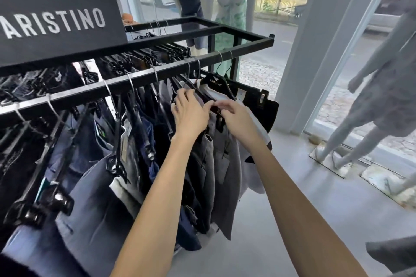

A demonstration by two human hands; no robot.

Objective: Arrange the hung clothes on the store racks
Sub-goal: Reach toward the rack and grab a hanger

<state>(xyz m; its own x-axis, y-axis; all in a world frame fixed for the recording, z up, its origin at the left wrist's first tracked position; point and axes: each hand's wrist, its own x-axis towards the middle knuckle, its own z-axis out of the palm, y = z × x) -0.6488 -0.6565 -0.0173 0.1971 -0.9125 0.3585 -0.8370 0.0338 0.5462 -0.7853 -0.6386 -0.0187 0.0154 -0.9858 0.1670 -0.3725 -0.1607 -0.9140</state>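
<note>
Matt black metal rack (144,75), glossy plastic hangers (135,117), cloth trousers (222,164).

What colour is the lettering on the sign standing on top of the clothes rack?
White letters on the black sign, clearest in the head view.

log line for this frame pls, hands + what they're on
left hand: resting on hung trousers | right hand: pinching black hanger | rack rail: clothes hanging | stage: arranging
</note>
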